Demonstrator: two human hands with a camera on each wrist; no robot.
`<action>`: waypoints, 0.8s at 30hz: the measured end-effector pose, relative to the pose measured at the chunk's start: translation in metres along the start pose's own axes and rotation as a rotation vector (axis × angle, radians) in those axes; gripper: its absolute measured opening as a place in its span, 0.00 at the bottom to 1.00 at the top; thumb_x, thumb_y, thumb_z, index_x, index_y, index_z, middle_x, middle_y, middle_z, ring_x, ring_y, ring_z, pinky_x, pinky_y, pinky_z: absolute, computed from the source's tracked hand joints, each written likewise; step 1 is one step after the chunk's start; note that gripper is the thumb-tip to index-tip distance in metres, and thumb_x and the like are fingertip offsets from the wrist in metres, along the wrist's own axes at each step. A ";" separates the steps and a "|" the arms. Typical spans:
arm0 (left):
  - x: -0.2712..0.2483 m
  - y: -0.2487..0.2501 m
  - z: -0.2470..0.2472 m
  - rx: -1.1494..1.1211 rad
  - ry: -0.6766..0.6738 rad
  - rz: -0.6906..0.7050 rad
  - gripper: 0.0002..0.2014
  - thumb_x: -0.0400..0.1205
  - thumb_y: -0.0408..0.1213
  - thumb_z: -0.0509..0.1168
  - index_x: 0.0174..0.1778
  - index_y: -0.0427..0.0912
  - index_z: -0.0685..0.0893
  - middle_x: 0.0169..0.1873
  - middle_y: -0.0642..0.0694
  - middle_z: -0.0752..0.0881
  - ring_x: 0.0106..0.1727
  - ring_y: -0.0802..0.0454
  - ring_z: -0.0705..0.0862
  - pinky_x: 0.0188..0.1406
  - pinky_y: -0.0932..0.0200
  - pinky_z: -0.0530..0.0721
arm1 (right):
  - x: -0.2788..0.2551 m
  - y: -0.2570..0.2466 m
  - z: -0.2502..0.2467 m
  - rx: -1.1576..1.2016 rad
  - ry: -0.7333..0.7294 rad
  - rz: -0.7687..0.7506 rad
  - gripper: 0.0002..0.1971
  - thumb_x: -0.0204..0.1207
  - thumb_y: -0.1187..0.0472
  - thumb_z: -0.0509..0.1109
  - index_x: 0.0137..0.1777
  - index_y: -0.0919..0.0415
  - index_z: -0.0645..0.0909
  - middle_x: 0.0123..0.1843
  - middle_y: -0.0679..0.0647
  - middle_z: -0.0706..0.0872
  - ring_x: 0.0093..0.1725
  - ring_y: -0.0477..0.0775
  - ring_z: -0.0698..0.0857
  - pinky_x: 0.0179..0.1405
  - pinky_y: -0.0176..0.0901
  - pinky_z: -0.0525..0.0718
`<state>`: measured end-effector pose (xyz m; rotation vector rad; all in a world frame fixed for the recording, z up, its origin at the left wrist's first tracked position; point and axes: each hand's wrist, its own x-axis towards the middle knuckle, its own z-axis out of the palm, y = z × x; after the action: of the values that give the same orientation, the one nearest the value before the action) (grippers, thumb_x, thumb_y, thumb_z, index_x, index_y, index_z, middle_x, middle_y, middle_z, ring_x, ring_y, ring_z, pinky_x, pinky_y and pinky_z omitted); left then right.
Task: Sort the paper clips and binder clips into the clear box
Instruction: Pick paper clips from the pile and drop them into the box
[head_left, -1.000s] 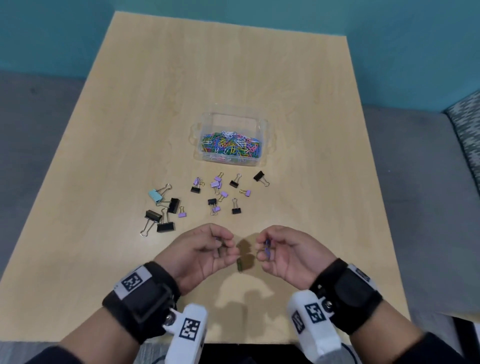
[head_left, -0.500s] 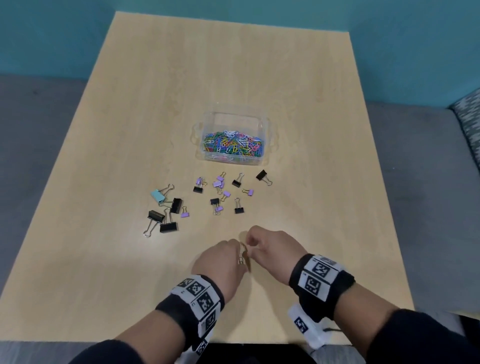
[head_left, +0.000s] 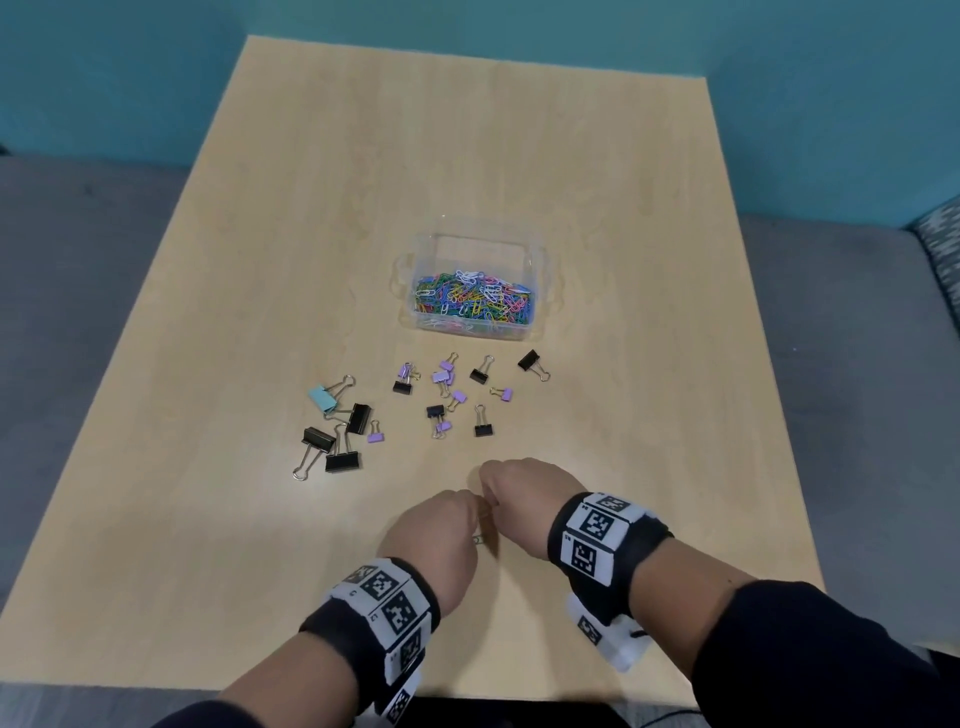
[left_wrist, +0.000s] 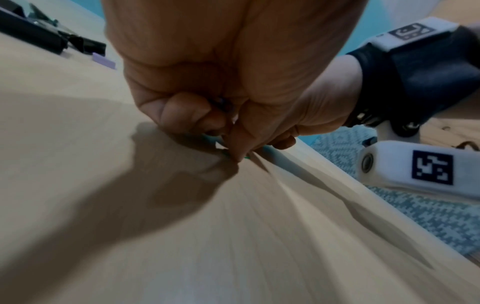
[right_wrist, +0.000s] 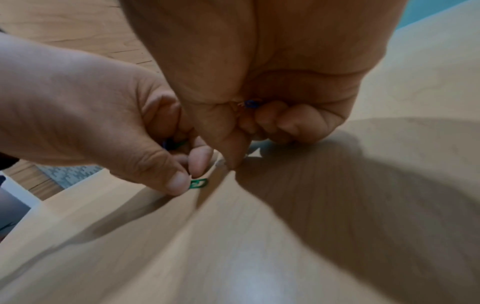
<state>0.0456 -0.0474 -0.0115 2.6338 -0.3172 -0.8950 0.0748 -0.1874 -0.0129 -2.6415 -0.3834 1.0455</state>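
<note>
Right wrist | left hand (right_wrist: 109, 123) fingers pinch small green wire paper clip (right_wrist: 198, 183) flat on wooden table (right_wrist: 285, 236); right hand (right_wrist: 259, 82) curled round blue clip (right_wrist: 250, 103) | light, springy, slippery: probably nip by edge | clear plastic box (head_left: 540, 260) at 12 o'clock.

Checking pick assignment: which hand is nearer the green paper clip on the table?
Left. The left hand has its fingertips on the green paper clip; the right hand is just beside it, apart.
</note>
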 end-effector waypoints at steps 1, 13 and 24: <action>0.001 0.001 0.000 0.010 -0.009 0.013 0.10 0.77 0.28 0.55 0.38 0.50 0.68 0.33 0.53 0.71 0.36 0.49 0.75 0.36 0.60 0.70 | -0.001 0.000 0.001 0.016 0.011 0.004 0.06 0.72 0.70 0.58 0.44 0.59 0.73 0.40 0.58 0.82 0.39 0.62 0.81 0.34 0.49 0.77; -0.003 0.006 -0.005 0.057 -0.063 0.029 0.09 0.75 0.29 0.56 0.37 0.49 0.67 0.38 0.48 0.74 0.37 0.49 0.73 0.37 0.58 0.70 | -0.008 -0.006 -0.001 0.043 0.023 -0.002 0.05 0.71 0.69 0.58 0.42 0.59 0.71 0.41 0.57 0.81 0.41 0.62 0.81 0.37 0.52 0.78; -0.008 -0.004 -0.001 0.066 -0.008 0.052 0.09 0.73 0.30 0.57 0.37 0.49 0.66 0.39 0.51 0.75 0.35 0.49 0.71 0.34 0.58 0.66 | -0.012 0.003 -0.007 0.339 0.064 0.085 0.03 0.69 0.62 0.65 0.38 0.56 0.73 0.36 0.50 0.81 0.35 0.52 0.78 0.33 0.44 0.75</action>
<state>0.0403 -0.0416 -0.0083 2.6698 -0.4218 -0.8931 0.0712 -0.1955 -0.0017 -2.3952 -0.0710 0.9525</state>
